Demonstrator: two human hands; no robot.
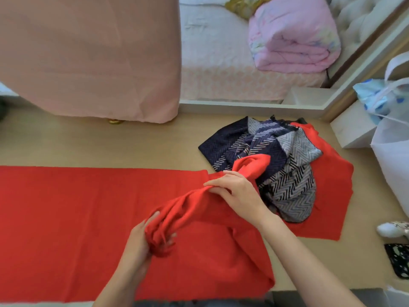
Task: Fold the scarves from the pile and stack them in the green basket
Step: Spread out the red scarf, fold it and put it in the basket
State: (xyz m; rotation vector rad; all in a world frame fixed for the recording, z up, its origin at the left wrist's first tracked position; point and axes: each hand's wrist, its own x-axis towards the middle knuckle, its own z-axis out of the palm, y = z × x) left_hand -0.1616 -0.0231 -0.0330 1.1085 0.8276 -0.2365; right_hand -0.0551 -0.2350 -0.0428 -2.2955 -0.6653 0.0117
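The left hand [141, 242] clenches the fringed end of a red scarf [188, 209], fingers curled round the bunched cloth low in the middle of the view. The right hand [236, 189] grasps the same scarf further along, thumb and fingers closed over the gathered folds. Between the hands the scarf hangs as a loose rope. Beyond the right hand it twists up onto the pile [287, 173] of navy and grey zigzag scarves, which lies on the floor [110, 145] to the right. A flat red cloth [77, 207] spreads across the floor under both hands and out to the left. More red cloth shows beneath the pile; whether it is a separate piece cannot be told. A pink drape [88, 56] hangs at upper left, beside a bed [217, 63] bearing a folded pink quilt [292, 36]. A white bag [394, 151] stands at the right edge.
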